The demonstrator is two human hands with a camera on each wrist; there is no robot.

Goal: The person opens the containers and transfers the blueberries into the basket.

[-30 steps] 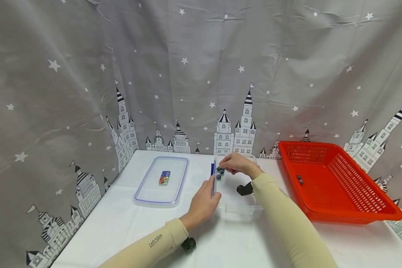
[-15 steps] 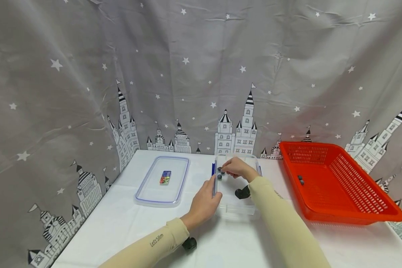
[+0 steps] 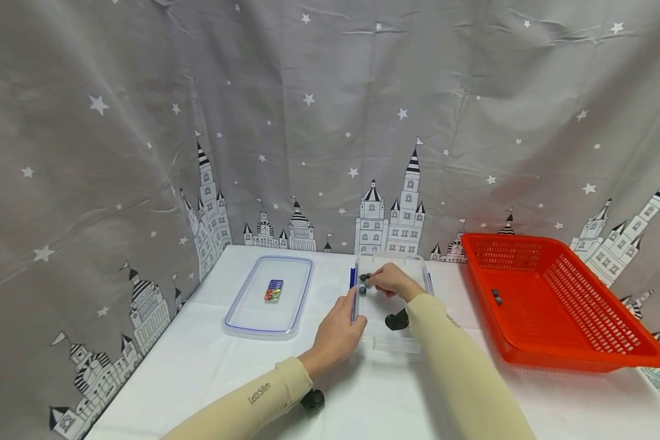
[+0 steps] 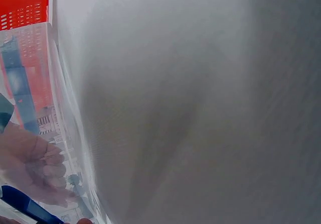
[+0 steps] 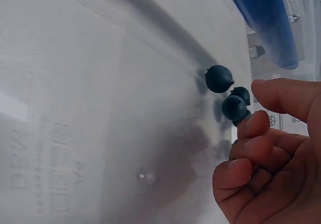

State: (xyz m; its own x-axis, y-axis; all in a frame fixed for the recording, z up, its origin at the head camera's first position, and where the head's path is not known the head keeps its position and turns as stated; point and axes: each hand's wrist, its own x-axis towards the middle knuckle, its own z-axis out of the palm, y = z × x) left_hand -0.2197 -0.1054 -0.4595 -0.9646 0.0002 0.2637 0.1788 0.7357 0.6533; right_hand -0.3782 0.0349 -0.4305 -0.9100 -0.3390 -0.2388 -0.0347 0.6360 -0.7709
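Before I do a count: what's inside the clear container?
Inside the clear container, at least three dark berries lie near its left wall, beside the right hand. The hand hides the patch behind it, so more may lie there unseen.

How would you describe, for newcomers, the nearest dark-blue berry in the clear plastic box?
Left of the red plastic basket stands the clear plastic box. Inside, on the left, lies the round dark-blue berry, frontmost and apart from its clustered neighbours.
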